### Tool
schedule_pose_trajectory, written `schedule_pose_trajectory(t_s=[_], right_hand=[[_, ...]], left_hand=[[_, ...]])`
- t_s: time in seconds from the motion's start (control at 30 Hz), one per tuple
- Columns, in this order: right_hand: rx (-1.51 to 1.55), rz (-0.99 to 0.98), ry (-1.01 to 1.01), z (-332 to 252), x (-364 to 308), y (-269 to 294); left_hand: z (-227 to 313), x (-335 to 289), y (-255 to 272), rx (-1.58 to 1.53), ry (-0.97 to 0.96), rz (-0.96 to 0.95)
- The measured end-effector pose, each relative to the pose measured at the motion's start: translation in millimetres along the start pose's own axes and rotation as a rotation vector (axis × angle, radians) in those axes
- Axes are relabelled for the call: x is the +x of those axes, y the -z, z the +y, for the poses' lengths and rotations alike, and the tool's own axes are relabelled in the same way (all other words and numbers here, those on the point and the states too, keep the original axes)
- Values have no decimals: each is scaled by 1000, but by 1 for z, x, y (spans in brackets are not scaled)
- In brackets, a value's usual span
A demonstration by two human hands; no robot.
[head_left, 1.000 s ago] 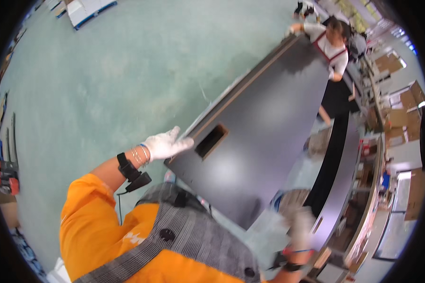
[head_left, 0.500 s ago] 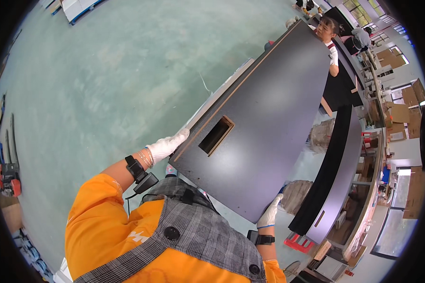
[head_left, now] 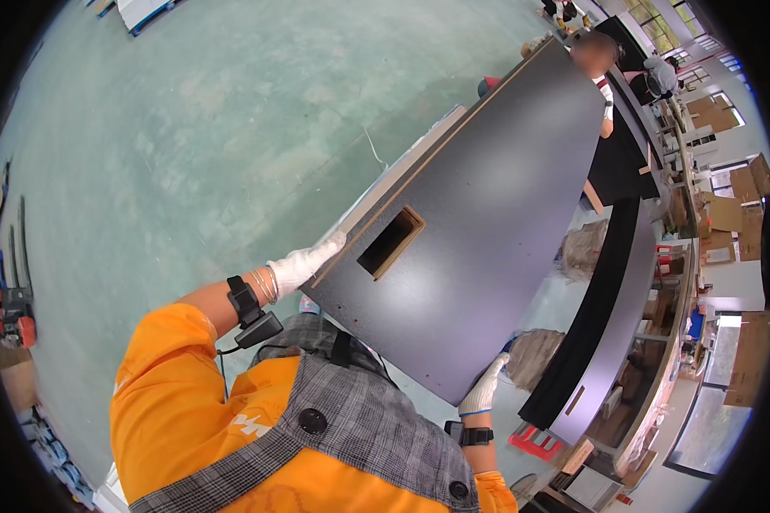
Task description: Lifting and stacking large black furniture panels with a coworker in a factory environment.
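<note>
A large dark grey board stretches from in front of me to the far right, with a rectangular cut-out near its close left end. My left hand, in a white glove, grips the board's left edge; its fingertips are partly hidden. Around the near right corner my gloved right hand is closed, the thumb side along the edge and the fingers beneath out of sight. At the far end stands a co-worker, whose white-sleeved or gloved arm is at the board's right edge.
Below the board's left side runs a pale long edge. To the right lie another long panel with black edging, wrapped bundles and a red stool. A cluttered workbench lines the right; a pallet stack sits far left.
The near end of the board has shifted slightly left, and both my hands have stayed on its edges. The co-worker remains at the far end.
</note>
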State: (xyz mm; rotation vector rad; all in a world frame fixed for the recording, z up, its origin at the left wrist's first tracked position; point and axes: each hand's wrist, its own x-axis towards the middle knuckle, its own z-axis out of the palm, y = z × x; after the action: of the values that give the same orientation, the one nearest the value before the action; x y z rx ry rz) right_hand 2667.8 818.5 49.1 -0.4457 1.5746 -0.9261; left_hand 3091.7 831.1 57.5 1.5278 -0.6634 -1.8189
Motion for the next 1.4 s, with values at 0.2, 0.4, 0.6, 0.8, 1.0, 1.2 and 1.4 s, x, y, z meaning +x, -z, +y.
schedule_pose_trajectory(t_s=[0.2,0.4,0.6,0.8,1.0,1.2,1.4], right_hand=[[-24,21,-20,0,1,0],[-64,29,-5,-1,-1,-1],[-47,9,33,-3,-4,-6],[-50,-30,18,-11,0,-13],[-206,-102,2,-15,7,-3],[-323,-51,-15,-14,2,-7],[-328,39,-22,-15,-16,-20]], left_hand=[[-3,-1,-1,84,-55,32],[-4,-1,0,121,22,82],[-35,4,3,-271,-119,197],[-78,-3,-1,-868,-191,687],[-80,-10,-54,-892,-12,855],[-59,3,-85,-1214,-195,1017],[-59,2,-80,-1335,-139,980]])
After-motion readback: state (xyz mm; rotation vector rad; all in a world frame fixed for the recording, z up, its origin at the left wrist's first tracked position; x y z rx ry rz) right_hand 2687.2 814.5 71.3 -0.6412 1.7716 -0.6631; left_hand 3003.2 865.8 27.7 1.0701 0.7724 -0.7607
